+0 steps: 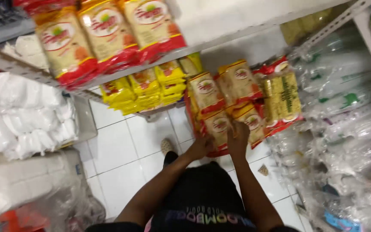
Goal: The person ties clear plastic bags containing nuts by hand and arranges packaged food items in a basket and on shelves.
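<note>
Three large red-and-yellow noodle packs (108, 36) sit along the upper shelf (237, 32) edge; about five more packs (228, 103) stand stacked on the floor (121, 159); two hands.

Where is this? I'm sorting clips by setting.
Most likely a small grocery shop or its stockroom: metal shelves carry rows of identical red-and-yellow snack packets, clear plastic bags are piled at the side, and both hands handle a stack of packets.

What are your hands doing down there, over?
Left hand and right hand both pressed on the stacked red-and-yellow snack packets. Stack stands on the white tile floor. Clear plastic bags crowd the right side. Grip unclear, over.
</note>
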